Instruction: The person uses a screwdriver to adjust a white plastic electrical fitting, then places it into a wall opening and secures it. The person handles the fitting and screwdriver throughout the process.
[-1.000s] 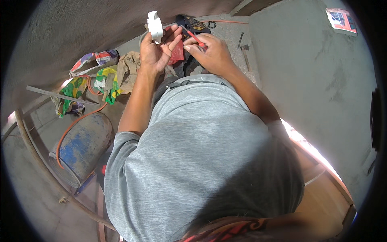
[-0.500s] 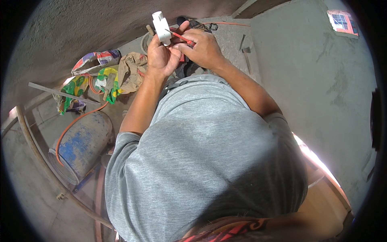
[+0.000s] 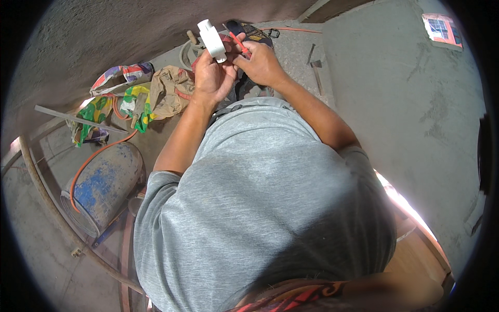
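Observation:
My left hand holds up a white plastic conduit junction box, its short round spouts sticking out at opposite ends. The box is tilted, and its smooth side shows. Close on its right, my right hand is closed around a red screwdriver. The screwdriver's thin shaft points up and left, its tip beside the box and apart from it. Some fingers of both hands are hidden behind one another.
A blue-stained drum lies on its side at left, with an orange hose over it. Crumpled sacks lie beyond. A hammer rests on the floor by the grey right wall. A curved wooden pole runs along the far left.
The screwdriver has come away from the box and swung to point more upward. The box has turned in my left hand, so a smoother side shows.

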The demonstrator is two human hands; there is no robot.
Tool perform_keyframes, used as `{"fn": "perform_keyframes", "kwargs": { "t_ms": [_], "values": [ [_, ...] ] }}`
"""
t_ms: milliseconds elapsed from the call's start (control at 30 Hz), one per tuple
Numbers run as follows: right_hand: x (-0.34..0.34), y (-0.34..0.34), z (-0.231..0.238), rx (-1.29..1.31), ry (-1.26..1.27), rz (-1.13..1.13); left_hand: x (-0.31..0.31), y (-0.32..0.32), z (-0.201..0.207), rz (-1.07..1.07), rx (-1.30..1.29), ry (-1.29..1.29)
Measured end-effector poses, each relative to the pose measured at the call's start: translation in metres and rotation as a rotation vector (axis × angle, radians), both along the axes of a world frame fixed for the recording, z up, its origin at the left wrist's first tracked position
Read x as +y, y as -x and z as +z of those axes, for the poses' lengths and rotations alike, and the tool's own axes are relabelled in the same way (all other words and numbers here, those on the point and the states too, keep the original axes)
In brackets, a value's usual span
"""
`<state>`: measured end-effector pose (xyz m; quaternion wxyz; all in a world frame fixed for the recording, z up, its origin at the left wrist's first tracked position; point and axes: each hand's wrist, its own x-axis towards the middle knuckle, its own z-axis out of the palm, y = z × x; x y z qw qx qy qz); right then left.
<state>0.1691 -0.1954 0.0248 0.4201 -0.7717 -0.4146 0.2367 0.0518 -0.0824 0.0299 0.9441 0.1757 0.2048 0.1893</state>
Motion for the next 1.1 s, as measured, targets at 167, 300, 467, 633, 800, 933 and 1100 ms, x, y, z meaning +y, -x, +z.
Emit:
{"fn": "perform_keyframes", "kwargs": {
  "t_ms": [167, 300, 467, 633, 800, 933, 1100],
  "values": [
    [-0.009, -0.004, 0.005, 0.366, -0.067, -0.177, -0.002, -0.004, 0.0, 0.048, 0.144, -0.132],
    [-0.021, -0.008, 0.035, 0.511, -0.15, -0.199, -0.003, -0.002, 0.005, 0.07, 0.357, -0.331],
    [-0.025, -0.009, 0.041, 0.487, -0.204, -0.195, -0.01, 0.001, 0.015, -0.01, 0.344, -0.335],
    [-0.027, -0.01, 0.052, 0.523, -0.208, -0.222, -0.004, 0.006, 0.011, -0.059, 0.166, -0.214],
    [-0.025, -0.013, 0.052, 0.493, -0.232, -0.204, 0.0, 0.011, 0.022, -0.127, 0.122, -0.244],
    [-0.023, -0.017, 0.054, 0.425, -0.218, -0.184, 0.006, 0.019, 0.034, -0.184, 0.074, -0.306],
    [-0.02, -0.018, 0.053, 0.396, -0.198, -0.156, 0.01, 0.026, 0.027, -0.226, -0.033, -0.246]
  ]
}}
